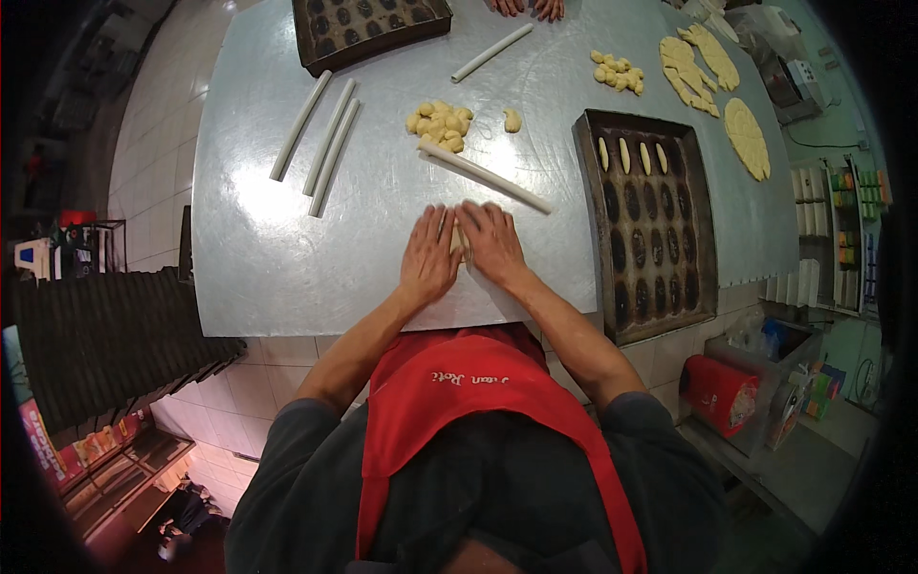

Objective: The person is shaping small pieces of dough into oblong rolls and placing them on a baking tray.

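From my end I saw the left hand (428,255) and right hand (493,247) lying flat, unclenched, partly over the dough piece (460,246) on the tabletop (277,277), probably steadying it, dough balls (443,122) handily near.

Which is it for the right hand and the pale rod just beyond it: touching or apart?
Apart. The head view shows a strip of bare table between the right hand and the pale rod.
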Demonstrator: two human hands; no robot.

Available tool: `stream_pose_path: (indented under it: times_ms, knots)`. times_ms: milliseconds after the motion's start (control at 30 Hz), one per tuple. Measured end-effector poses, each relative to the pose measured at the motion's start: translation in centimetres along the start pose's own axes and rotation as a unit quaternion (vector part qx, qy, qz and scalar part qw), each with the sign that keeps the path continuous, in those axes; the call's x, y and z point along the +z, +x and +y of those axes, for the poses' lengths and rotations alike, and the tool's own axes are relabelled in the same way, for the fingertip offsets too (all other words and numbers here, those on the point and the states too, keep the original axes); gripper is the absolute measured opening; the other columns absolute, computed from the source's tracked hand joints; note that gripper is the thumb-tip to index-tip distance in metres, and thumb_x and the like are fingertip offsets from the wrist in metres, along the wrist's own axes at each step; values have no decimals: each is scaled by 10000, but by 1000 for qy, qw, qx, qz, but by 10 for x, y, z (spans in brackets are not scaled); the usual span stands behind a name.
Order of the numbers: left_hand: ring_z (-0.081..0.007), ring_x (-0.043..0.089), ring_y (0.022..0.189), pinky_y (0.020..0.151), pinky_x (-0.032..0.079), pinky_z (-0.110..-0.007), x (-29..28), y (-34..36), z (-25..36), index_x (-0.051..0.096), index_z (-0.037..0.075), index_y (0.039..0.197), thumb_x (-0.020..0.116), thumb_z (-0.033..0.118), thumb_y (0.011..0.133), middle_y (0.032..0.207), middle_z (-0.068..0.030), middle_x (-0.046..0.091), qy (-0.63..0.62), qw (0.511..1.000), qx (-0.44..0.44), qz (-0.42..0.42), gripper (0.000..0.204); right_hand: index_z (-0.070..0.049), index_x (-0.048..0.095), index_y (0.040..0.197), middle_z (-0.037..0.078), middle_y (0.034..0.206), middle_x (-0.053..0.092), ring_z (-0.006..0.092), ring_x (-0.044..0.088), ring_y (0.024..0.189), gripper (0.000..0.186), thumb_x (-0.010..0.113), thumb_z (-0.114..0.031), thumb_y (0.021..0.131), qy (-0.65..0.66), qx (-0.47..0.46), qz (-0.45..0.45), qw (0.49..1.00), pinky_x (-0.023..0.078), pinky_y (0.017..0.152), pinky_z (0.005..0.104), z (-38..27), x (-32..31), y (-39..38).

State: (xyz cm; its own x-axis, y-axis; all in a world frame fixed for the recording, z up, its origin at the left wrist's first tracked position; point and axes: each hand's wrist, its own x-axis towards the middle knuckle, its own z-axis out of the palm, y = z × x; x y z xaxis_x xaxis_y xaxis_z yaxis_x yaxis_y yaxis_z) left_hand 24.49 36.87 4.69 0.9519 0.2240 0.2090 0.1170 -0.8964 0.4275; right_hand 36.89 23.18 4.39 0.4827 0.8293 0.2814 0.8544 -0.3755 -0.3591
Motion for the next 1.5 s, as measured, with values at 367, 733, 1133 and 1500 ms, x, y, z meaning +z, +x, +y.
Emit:
stream_pose_path:
  times_ms: [367,733,1133,1500]
  knots:
    - [-410,606,1267,1102,485,-486,-31,-38,-18,651,-11,1311,715,112,943,1321,-217,657,-171,985,17,-22,394,-52,753,1167,181,1222,711,398,614,1192,324,696,-195,881,149,107,-39,982,456,1093,551,-11,39,69]
    - [-409,649,1153,1033,525,-476,-45,123,-175,696,22,1304,694,134,980,1210,-216,696,-115,984,-93,98,342,5,526,1513,237,1601,446,434,363,1507,728,755,-388,945,-1,37,-31,999,300,1233,584,-59,24,66]
    - [-424,730,1000,870,564,-498,-56,171,-196,584,14,1270,667,102,1025,1033,-236,721,-174,933,-222,224,273,-66,761,1051,87,1066,717,329,667,1021,192,797,-61,863,149,106,-39,982,564,923,436,-19,-27,-38]
    - [-131,647,977,921,514,-293,-77,-64,-133,626,16,1301,721,110,1055,1090,-40,688,-350,855,-362,128,280,-52,702,1280,59,931,722,109,693,846,312,781,-173,1003,283,274,484,781,599,758,330,262,-212,47]
